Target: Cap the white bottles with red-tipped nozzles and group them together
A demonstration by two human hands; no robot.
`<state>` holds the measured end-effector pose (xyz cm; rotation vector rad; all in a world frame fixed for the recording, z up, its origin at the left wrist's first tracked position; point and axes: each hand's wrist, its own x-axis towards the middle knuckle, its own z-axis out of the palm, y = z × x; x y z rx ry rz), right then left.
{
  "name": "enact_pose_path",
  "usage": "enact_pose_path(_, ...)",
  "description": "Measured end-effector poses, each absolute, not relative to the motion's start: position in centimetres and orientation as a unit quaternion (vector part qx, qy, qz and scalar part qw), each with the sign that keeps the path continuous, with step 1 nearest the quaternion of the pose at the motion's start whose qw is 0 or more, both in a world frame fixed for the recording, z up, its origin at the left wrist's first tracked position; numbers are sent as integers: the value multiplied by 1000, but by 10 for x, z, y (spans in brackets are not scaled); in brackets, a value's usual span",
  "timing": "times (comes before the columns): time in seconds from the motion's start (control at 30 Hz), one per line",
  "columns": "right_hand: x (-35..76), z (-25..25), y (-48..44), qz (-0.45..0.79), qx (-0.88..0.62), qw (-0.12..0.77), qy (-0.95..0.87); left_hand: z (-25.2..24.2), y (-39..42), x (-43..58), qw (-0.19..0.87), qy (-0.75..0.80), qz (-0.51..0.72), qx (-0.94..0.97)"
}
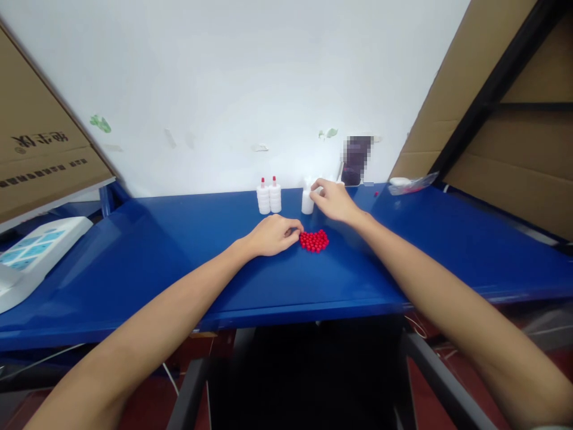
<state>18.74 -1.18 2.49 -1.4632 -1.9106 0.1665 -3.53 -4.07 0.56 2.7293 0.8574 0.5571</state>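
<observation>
A pile of small red caps lies on the blue table. At its left edge is my left hand, its thumb and fingertips closed together on a red cap. Farther back, my right hand has its fingers curled at the upper right side of a white squeeze bottle and grips it. Part of that bottle and more white bottles behind are hidden by this hand. Left of them stand two upright white bottles with red caps on their nozzles, side by side.
A phone leans on the wall at the back. One loose red cap and a clear plastic bag lie to the right. A white device with blue panels sits at the left, near a cardboard box.
</observation>
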Motion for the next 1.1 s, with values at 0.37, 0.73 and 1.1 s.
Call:
enact_pose_path(0.37, 174, 14, -8, 130, -469, 445, -752, 1, -38, -37, 109, 285, 186, 934)
enact_pose_path(0.73, 169, 11, -8, 298, -438, 403, -746, 3, -38, -37, 109, 275, 170, 940)
enact_pose_path(1.1, 166, 10, -13, 230, -401, 376, -803, 4, -37, -38, 117, 277, 164, 940)
